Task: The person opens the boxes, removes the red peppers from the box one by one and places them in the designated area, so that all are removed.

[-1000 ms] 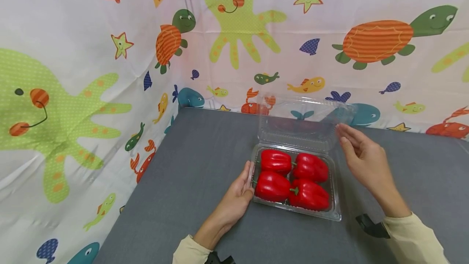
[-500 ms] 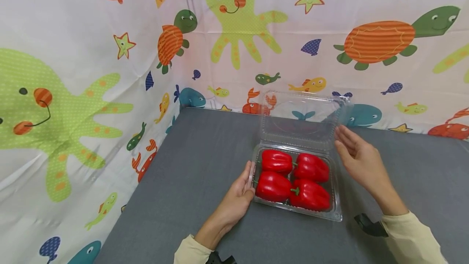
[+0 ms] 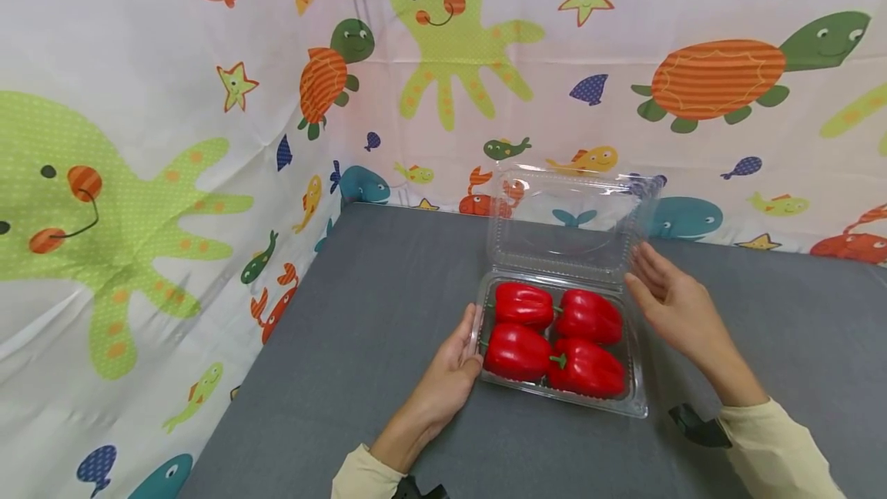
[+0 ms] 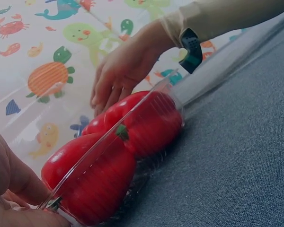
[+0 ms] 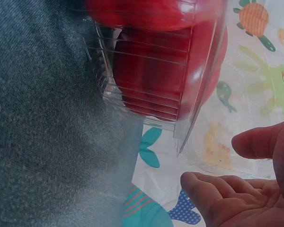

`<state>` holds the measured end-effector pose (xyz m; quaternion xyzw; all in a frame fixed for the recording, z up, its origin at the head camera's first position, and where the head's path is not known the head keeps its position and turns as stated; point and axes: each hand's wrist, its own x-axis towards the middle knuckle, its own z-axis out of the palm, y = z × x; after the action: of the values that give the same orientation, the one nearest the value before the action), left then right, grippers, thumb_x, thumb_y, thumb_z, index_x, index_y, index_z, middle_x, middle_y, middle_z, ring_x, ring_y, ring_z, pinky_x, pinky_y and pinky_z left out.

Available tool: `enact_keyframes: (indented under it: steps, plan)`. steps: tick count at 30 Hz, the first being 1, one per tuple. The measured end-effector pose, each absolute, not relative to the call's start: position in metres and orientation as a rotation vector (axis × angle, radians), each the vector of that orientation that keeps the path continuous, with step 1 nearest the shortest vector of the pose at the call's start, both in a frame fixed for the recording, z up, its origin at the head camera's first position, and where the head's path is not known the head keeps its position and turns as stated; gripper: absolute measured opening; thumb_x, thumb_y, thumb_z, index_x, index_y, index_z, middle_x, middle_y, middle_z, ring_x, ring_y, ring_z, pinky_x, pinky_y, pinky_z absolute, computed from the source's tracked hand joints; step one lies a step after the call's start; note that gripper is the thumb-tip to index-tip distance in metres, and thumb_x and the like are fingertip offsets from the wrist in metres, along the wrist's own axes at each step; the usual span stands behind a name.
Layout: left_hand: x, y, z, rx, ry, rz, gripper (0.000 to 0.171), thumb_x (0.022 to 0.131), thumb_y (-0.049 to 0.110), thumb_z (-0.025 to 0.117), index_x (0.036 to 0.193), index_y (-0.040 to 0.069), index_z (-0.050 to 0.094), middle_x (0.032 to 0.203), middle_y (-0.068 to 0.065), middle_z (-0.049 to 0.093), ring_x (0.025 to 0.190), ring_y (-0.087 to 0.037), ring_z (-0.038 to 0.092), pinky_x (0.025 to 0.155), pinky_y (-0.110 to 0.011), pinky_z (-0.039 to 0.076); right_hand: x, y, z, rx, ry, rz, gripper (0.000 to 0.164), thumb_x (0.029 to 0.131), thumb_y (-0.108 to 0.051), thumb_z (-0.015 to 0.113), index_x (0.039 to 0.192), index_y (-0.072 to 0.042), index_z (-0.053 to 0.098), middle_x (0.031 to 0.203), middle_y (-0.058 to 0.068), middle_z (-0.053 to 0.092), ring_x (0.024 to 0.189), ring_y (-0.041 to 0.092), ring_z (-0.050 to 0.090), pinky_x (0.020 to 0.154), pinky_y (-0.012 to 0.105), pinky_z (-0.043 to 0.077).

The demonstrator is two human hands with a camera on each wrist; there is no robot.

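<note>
A clear plastic clamshell container (image 3: 637,399) sits on the grey table, its lid (image 3: 561,233) raised at the back. Several red bell peppers (image 3: 518,352) fill its base in two rows; one green stem shows near the middle. At the container's left side, my left hand (image 3: 443,383) holds the rim between thumb and fingers, and the left wrist view shows this grip close to a red pepper (image 4: 94,179). My right hand (image 3: 675,306) is at the lid's right edge, fingertips against or very near it. In the right wrist view, its thumb and fingers stand apart with nothing pinched.
Grey cloth (image 3: 388,283) covers the table. Behind and to the left hangs a white curtain (image 3: 430,152) printed with sea animals; the raised lid stands close in front of it. A dark strap (image 3: 698,426) is on the right wrist.
The lid has swung a little more upright on its hinge. My right hand has shifted slightly left and nearer along with it. Peppers, container base and left hand stay in place.
</note>
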<state>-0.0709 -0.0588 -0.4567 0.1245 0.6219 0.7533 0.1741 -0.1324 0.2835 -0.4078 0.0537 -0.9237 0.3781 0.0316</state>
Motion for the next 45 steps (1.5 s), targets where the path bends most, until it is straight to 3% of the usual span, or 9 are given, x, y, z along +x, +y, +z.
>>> enact_keyframes:
  steps: [10,22,45]
  plan:
    - [-0.071,-0.058,-0.456,0.347,1.771,2.146,0.079,0.100,-0.015,0.031,0.169,0.005,-0.001,0.178,-0.004,0.004,0.163,-0.017,0.002,0.128,-0.032,0.008,-0.136,0.282,-0.409,0.168,-2.934,1.215,0.088,0.108,-0.041,0.059,0.169,-0.002,0.008,0.166,0.030,0.029,0.144,0.053,0.043,0.101,0.056,0.046]
    - [-0.070,-0.058,-0.457,0.326,1.738,2.166,0.078,0.100,-0.015,0.031,0.169,0.004,-0.001,0.178,-0.004,0.004,0.163,-0.016,0.002,0.128,-0.031,0.008,-0.138,0.281,-0.414,0.159,-2.979,1.222,0.090,0.108,-0.043,0.057,0.167,0.003,0.006,0.166,0.033,0.025,0.144,0.056,0.040,0.102,0.060,0.046]
    - [-0.068,-0.057,-0.456,0.339,1.734,2.170,0.079,0.100,-0.015,0.030,0.169,0.005,-0.003,0.178,-0.004,0.002,0.163,-0.016,0.000,0.128,-0.033,0.007,-0.137,0.284,-0.423,0.163,-3.059,1.173,0.090,0.108,-0.053,0.051,0.165,0.008,0.017,0.162,0.034,0.035,0.139,0.056,0.048,0.095,0.058,0.055]
